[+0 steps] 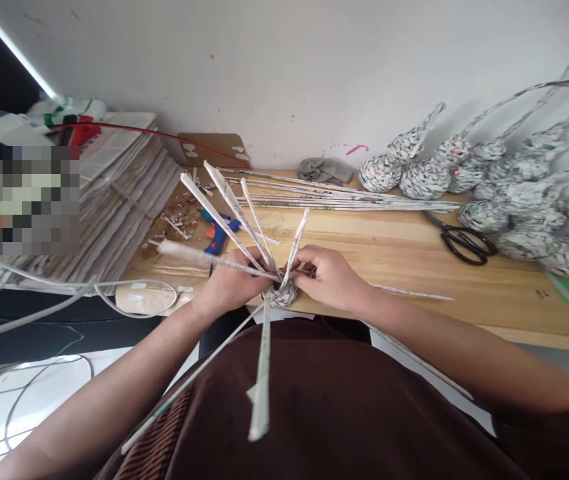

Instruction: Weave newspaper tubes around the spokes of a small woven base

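Note:
A small woven piece of rolled newspaper strips [284,297] sits at the table's front edge between my hands. Several long paper tubes [231,200] fan up and outward from it, and one wide paper tube [263,373] points down toward my shirt. My left hand [238,283] is closed around the left side of the weave. On the right, my right hand [331,277] pinches at its rim near an upright strip. Fingertips of both hands are partly hidden by the strips.
Black scissors [467,243] and finished woven gourd shapes [427,175] lie to the right. Loose paper tubes [344,199] and a grey cloth [325,171] are at the back. A blue glue gun [221,233] and stacked newspapers [129,193] stand left, with a white cable [49,320].

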### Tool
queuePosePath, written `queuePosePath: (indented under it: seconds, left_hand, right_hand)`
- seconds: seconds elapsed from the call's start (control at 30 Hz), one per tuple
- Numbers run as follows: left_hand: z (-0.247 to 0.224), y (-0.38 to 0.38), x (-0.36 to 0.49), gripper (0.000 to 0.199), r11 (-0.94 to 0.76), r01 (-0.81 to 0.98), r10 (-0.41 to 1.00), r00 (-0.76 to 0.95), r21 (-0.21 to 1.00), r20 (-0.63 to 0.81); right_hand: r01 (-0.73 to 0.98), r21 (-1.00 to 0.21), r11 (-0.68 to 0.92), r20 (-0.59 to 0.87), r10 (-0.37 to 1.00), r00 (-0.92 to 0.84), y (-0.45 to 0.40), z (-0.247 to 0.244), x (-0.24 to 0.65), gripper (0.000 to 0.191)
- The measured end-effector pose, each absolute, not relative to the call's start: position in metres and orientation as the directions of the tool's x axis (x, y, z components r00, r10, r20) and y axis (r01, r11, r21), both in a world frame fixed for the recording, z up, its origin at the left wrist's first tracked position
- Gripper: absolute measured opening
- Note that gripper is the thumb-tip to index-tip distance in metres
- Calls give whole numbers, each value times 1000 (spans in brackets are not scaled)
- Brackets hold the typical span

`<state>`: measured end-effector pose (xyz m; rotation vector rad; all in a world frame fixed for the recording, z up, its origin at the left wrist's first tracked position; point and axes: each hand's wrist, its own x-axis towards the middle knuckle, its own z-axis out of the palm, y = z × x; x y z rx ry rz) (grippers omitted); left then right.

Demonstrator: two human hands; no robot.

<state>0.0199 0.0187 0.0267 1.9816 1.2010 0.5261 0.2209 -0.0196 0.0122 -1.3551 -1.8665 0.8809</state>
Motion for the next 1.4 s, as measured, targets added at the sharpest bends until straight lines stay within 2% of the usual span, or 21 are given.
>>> queuePosePath:
  seconds: [0.07,0.23,0.4,0.6,0.7,1.0,1.2,1.4]
  left_hand:
    - [23,23,18,11,-221,518,880,471,826,-59]
    - [21,23,14,17,-110,480,874,464,870,-145]
    - [23,18,18,17,-79,509,906,396,857,-151]
    - [21,16,18,20,100,320,886,402,942,-230]
    - [24,16,18,20,148,300,863,426,942,-272]
    - [21,22,21,19,45,487,846,446,872,-293]
    - [15,27,18,14,-40,511,834,491,859,-253]
    - [16,28,16,11,-19,554,848,450,832,-280]
  right_hand:
    - [573,-760,307,189,948,-257,-22,13,222,16]
    - [666,-669,331,153,938,-312,-22,14,225,19]
    - [608,-766,208,60,965,-255,-23,13,219,8]
    - [602,-744,291,178,954,-241,-27,5,213,10]
    - [586,-745,320,225,947,-230,-29,2,212,11]
    - [562,-741,368,256,928,-271,-33,-1,213,11]
    - [502,-723,475,427,878,-215,-31,-1,212,12]
    - [439,-793,422,349,906,-241,-26,3,204,18]
